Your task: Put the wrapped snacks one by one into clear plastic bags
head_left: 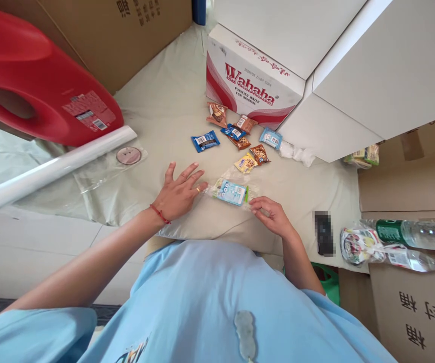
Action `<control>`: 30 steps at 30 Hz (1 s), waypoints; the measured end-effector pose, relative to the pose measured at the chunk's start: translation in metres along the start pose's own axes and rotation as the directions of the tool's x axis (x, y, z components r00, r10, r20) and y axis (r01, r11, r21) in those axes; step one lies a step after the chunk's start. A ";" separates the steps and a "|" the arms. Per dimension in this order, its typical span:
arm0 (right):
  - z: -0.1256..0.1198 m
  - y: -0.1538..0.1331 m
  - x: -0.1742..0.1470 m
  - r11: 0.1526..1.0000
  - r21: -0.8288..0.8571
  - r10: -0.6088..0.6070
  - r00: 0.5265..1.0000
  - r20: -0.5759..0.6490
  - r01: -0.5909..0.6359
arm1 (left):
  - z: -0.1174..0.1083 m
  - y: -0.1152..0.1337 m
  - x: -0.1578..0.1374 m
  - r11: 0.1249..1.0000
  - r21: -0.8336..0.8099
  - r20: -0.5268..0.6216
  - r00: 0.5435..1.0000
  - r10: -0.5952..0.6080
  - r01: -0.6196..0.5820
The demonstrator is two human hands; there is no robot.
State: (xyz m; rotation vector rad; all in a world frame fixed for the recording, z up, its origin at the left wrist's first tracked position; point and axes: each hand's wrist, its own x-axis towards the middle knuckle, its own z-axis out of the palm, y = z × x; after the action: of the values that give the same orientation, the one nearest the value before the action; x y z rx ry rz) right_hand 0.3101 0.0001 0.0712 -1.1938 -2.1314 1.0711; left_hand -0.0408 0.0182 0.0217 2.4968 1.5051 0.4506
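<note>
A clear plastic bag [254, 189] lies on the cloth in front of me, with a light-blue snack packet [231, 192] in or under it; I cannot tell which. My left hand [181, 194] rests palm down with fingers spread, its little-finger side touching the bag's left end. At the right end, my right hand [272, 216] has its thumb and fingers closed on the bag's edge. Just beyond are a yellow snack packet [245, 163], a brown one [259, 155], a dark-blue one [205, 141] and several more wrapped snacks [217, 114].
Behind the snacks stands a Wahaha water carton [253, 75]. A red jug [43, 75] and a long plastic-film roll [62, 164] lie on the left. To the right are a blurred black object [323, 233], a green-labelled bottle [425, 234] and a smaller bottle [416, 258]. Crumpled clear plastic [298, 153] lies near the white boxes.
</note>
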 end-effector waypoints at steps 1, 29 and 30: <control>-0.001 -0.002 -0.003 1.000 -0.010 -0.007 0.999 0.048 0.008 | 0.001 -0.002 0.000 1.000 -0.005 0.010 1.000 -0.026 0.026; 0.049 -0.021 0.016 0.992 -0.001 0.109 0.841 0.529 -0.128 | 0.015 0.032 0.022 0.746 -0.473 0.221 0.883 -0.414 0.468; 0.055 -0.025 0.015 0.995 -0.031 0.094 0.815 0.572 -0.093 | 0.014 0.031 0.022 0.739 -0.458 0.234 0.869 -0.437 0.495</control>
State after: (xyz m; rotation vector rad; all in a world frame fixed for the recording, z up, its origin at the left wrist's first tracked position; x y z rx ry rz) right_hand 0.2511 -0.0170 0.0595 -1.0746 -2.5269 1.6434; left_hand -0.0005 0.0229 0.0224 1.6393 1.6342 0.5203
